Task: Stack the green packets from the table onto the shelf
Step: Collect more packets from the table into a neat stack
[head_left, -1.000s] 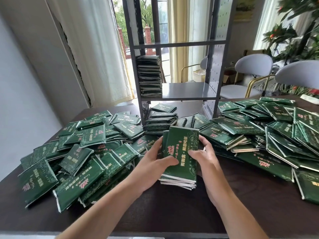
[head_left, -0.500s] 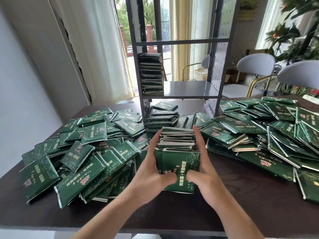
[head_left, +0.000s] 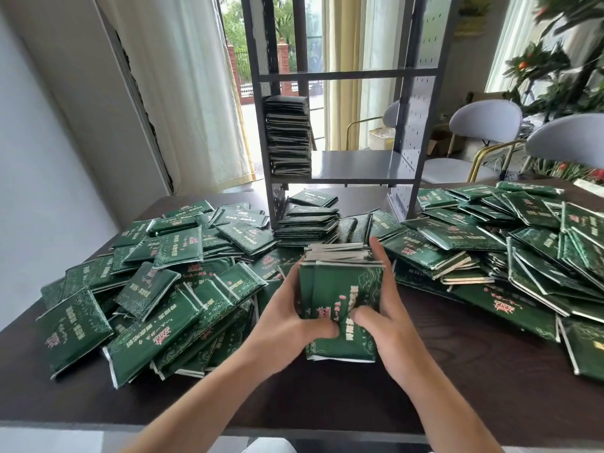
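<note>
A bundle of green packets (head_left: 340, 289) stands on edge on the dark table (head_left: 457, 371), its white top edges facing up. My left hand (head_left: 287, 318) grips its left side and my right hand (head_left: 382, 308) grips its right side, thumbs pressed on the front packet. Loose green packets lie in a heap on the left (head_left: 157, 289) and another on the right (head_left: 510, 250). A grey metal shelf (head_left: 356, 161) stands at the back of the table. A tall stack of packets (head_left: 287, 135) sits at the left end of its middle board.
A low pile of packets (head_left: 307, 220) lies under the shelf's lowest board. Grey chairs (head_left: 483, 125) and a green plant (head_left: 562, 70) stand at the back right. White curtains (head_left: 183, 93) hang at the back left. The table's near edge runs below my forearms.
The bundle went from lying tilted on the table to standing on edge between both hands. My thumbs have come round onto its front face.
</note>
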The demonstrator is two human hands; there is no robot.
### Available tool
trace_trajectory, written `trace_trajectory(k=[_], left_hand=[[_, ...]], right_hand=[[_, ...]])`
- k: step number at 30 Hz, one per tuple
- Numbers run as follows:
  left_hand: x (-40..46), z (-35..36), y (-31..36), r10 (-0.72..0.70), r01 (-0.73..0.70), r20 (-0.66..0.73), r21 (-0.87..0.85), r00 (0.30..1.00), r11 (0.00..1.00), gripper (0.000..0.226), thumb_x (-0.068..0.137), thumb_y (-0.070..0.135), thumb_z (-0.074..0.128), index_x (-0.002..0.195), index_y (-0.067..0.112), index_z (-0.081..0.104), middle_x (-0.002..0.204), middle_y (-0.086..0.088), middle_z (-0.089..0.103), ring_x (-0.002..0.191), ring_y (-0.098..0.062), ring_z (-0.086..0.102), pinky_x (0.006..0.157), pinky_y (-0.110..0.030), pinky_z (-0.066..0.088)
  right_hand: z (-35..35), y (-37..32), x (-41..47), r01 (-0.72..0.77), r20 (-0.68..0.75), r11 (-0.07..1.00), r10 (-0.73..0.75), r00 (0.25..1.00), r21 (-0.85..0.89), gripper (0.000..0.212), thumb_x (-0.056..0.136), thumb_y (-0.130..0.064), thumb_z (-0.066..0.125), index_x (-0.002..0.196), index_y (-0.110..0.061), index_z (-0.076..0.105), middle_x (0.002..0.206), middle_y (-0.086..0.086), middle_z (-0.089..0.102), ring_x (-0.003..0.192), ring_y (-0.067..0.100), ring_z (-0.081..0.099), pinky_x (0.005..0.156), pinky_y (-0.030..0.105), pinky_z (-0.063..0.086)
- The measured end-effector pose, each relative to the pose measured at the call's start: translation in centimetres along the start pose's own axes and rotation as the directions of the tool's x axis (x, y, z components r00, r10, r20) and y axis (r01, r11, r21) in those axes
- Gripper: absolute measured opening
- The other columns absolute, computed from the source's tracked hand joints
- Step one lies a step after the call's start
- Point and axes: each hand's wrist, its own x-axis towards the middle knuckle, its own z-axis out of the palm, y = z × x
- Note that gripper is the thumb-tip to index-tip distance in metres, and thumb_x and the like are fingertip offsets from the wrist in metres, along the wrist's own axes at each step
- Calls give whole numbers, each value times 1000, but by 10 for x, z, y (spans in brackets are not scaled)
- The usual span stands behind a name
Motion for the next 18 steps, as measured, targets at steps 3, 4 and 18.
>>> trace_trajectory(k=[3, 4, 18], left_hand=[[6, -5, 3, -74, 73, 23, 17, 997, 997, 59, 61, -2, 77, 116, 18, 63, 98, -3, 77, 89, -18, 74, 77, -24, 57], [9, -5, 4, -99, 98, 33, 26, 995, 995, 56, 66, -1, 80, 116, 19, 65, 101, -3, 77, 92, -19, 74, 79, -25, 56], [29, -34, 29, -38, 79, -85, 549, 996, 832, 36, 81, 76, 52, 92, 45, 68, 86, 20, 74, 73, -5, 72, 75, -37, 63]], right_hand=[[0, 2, 5, -40, -84, 999, 41, 996, 15, 84, 94, -3, 63, 150, -51, 22, 124, -22, 66, 113, 5, 65, 85, 19, 54], [-1, 1, 7, -76, -116, 997, 79, 990, 29, 84, 95, -4, 64, 151, -51, 23, 122, -17, 68, 109, 6, 68, 82, 21, 56], [-4, -14, 10, -328, -310, 935, 274, 910, -135, 78, 86, -54, 67, 153, -44, 29, 124, -13, 38, 104, -5, 46, 85, 20, 34]])
